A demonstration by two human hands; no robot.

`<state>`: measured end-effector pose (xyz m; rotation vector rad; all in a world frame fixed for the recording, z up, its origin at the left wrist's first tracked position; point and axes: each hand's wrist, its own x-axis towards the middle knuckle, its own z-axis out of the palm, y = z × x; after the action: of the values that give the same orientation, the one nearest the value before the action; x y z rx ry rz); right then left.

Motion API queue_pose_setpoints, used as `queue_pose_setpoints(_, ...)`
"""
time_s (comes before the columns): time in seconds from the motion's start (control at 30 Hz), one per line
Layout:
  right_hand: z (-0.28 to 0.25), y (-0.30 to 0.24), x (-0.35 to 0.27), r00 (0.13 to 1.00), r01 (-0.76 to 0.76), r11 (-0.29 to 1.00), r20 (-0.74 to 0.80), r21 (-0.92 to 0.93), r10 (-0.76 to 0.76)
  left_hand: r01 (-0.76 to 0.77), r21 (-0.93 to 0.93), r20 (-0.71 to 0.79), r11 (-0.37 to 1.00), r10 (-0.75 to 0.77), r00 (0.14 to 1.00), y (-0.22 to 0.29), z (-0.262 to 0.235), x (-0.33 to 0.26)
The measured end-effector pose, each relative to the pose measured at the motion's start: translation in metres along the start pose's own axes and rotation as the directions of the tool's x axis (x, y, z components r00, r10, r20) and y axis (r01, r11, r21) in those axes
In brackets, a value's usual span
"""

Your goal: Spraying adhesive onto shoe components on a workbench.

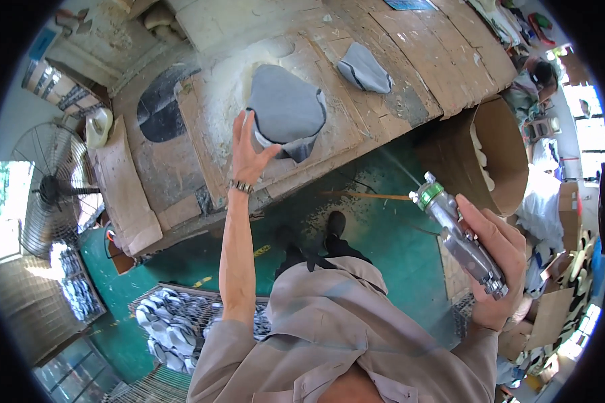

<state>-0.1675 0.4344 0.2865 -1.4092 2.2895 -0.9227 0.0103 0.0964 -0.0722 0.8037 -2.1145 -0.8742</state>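
My right hand (pixel 501 258) is wrapped round a metal spray gun (pixel 460 238) with a green ring near its nozzle. From the nozzle a thin pale jet streaks toward the upper left, over the floor beside the table. On the cardboard-covered table (pixel 356 124), grey fabric pieces (pixel 286 101) with dark, curled edges lie together on a patch caked with whitish residue. My left hand (pixel 250 153) touches their near left edge, its thumb and fingers stretched apart. Farther right on the table rests a smaller folded grey fabric piece (pixel 365 67).
A big open cardboard box (pixel 511 154) stands right of the table. At the left is a wire-caged fan (pixel 50 191). A rack holding many grey pieces (pixel 171 322) sits behind my left arm. A black oval patch (pixel 161 104) marks the table's left part.
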Motion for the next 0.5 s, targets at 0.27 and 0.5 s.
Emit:
queue_pose_setpoints(0.27, 0.044, -0.092, 0.002, 0.934, 0.325, 0.932, 0.208, -0.163, -0.290, 0.668, -0.340, 0.262, 0.662, -0.616, 0.743, -0.090, -0.055, -0.246)
queue_pose_setpoints(0.5, 0.084, -0.146, -0.031, 0.891, 0.408, 0.871, 0.326, -0.272, -0.316, 0.816, 0.129, 0.218, 0.563, -0.819, 0.530, -0.174, -0.063, -0.452)
